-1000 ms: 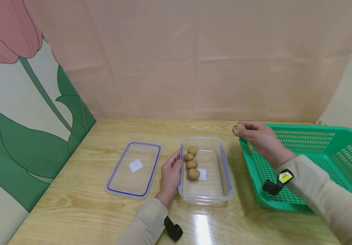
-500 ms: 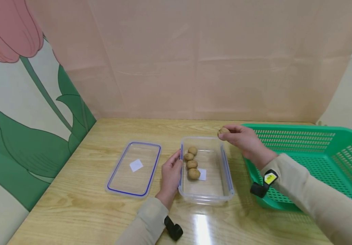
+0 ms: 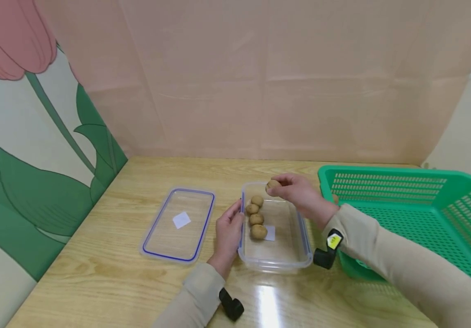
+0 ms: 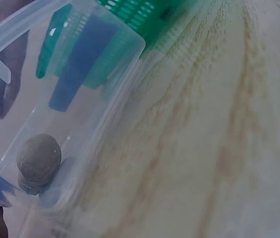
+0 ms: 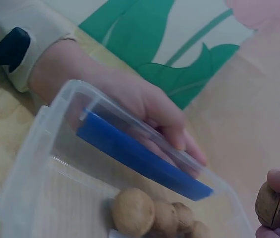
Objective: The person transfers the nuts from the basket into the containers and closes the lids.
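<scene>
Round brown walnut above clear plastic box
Right hand pinches it; left hand, fingers extended, likely steadies nine-o'clock side.

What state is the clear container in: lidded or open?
Open. The container stands uncovered; the blue-lined lid lies separately on the table.

From here I see a round brown walnut with a dark seam, pinched in the right hand over the far end of the clear plastic box. I have the box upright and uncovered, the left hand touching its side. Inside, four more walnuts line that side.
</scene>
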Tool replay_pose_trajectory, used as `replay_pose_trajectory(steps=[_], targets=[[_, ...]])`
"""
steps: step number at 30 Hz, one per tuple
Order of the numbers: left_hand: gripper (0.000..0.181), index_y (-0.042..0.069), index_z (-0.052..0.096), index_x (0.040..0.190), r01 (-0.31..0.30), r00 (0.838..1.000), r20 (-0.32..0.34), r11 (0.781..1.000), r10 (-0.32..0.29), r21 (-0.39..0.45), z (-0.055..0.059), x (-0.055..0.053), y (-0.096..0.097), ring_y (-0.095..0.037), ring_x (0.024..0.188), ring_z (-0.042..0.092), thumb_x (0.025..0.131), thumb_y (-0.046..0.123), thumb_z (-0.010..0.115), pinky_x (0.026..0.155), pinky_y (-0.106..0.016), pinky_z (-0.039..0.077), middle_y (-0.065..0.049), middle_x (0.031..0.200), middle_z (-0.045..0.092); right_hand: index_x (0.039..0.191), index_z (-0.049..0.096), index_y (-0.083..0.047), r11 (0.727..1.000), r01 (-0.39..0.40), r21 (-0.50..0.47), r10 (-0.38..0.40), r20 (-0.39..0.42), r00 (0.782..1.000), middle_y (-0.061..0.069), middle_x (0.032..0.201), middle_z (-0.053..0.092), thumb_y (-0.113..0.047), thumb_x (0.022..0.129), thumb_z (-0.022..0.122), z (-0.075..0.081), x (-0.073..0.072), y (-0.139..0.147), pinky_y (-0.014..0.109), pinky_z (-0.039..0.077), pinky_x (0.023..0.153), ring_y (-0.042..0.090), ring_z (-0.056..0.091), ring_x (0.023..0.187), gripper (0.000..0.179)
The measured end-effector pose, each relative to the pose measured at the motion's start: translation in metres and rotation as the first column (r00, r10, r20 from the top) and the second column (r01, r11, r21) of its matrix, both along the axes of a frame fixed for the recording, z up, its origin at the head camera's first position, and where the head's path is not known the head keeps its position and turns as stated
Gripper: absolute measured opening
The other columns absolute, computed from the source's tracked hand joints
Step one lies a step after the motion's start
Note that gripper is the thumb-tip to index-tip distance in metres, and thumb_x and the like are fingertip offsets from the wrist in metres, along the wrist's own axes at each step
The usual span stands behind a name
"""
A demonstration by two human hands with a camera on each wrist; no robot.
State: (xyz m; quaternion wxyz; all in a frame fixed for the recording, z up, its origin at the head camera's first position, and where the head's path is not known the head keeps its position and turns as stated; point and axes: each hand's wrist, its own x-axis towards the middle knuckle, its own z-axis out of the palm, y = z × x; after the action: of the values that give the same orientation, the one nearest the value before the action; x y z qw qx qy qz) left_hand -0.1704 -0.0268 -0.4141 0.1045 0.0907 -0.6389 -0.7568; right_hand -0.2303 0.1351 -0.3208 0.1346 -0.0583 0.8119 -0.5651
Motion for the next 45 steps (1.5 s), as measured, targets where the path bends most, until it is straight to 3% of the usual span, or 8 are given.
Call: replay_pose_trajectory(steps=[7,16,22,29,39,45], targets=[[0.037,0.011,0.06,0.122,0.007,1.0,0.003,0.999,-0.007,-0.032,0.0,-0.002,-0.001,-0.019,0.117,0.053,0.087,0.008,0.053,0.099,-0.032,0.044,-0.006,0.127,0.058,0.127,0.049,0.004,0.997,-0.022,0.068,0.021,0.015,1.0,0.02,0.125,0.055,-0.01,0.083,0.064,-0.006,0.003,-0.017,0.043,0.04,0.099,0.03,0.049,0.113,0.049],[0.037,0.01,0.06,0.122,0.008,1.0,0.002,0.999,-0.008,-0.034,0.002,-0.002,-0.002,-0.019,0.116,0.055,0.086,0.007,0.053,0.097,-0.031,0.046,-0.008,0.126,0.059,0.116,0.056,0.005,0.981,-0.096,0.171,0.092,0.026,0.995,0.016,0.107,0.062,-0.011,0.079,0.069,-0.016,0.007,-0.027,0.034,0.049,0.085,0.022,0.058,0.093,0.041],[0.038,0.012,0.06,0.123,0.014,1.0,0.011,0.999,-0.014,-0.038,0.0,-0.002,-0.002,-0.019,0.114,0.055,0.086,0.007,0.053,0.097,-0.032,0.046,-0.006,0.126,0.059,0.112,0.058,0.003,0.973,-0.109,0.201,0.102,0.045,0.994,0.014,0.104,0.062,-0.008,0.077,0.07,-0.026,0.01,-0.036,0.028,0.049,0.078,0.021,0.057,0.091,0.038],[0.039,0.009,0.059,0.123,0.009,1.0,-0.002,0.999,-0.009,-0.041,-0.001,0.001,0.0,-0.019,0.114,0.055,0.085,0.009,0.053,0.095,-0.03,0.047,-0.007,0.126,0.059,0.106,0.06,0.004,0.965,-0.111,0.237,0.113,0.004,0.994,0.014,0.101,0.064,-0.005,0.072,0.074,-0.034,0.012,-0.041,0.025,0.049,0.072,0.018,0.057,0.086,0.038],[0.039,0.008,0.059,0.123,0.003,1.0,-0.001,1.0,-0.003,-0.022,0.0,-0.002,0.0,-0.019,0.114,0.055,0.084,0.007,0.053,0.094,-0.029,0.048,-0.008,0.126,0.058,0.113,0.059,0.005,0.952,-0.108,0.285,0.115,-0.01,0.993,0.017,0.11,0.062,-0.011,0.072,0.076,-0.031,0.009,-0.042,0.033,0.05,0.082,0.023,0.057,0.095,0.047],[0.039,0.006,0.059,0.123,0.001,1.0,-0.015,1.0,-0.001,0.005,-0.003,-0.002,0.0,-0.02,0.115,0.055,0.084,0.005,0.053,0.093,-0.026,0.049,-0.01,0.126,0.058,0.123,0.053,0.006,0.97,-0.107,0.219,0.114,-0.018,0.993,0.024,0.126,0.053,-0.014,0.075,0.073,-0.012,0.003,-0.034,0.042,0.045,0.096,0.034,0.051,0.115,0.056]])
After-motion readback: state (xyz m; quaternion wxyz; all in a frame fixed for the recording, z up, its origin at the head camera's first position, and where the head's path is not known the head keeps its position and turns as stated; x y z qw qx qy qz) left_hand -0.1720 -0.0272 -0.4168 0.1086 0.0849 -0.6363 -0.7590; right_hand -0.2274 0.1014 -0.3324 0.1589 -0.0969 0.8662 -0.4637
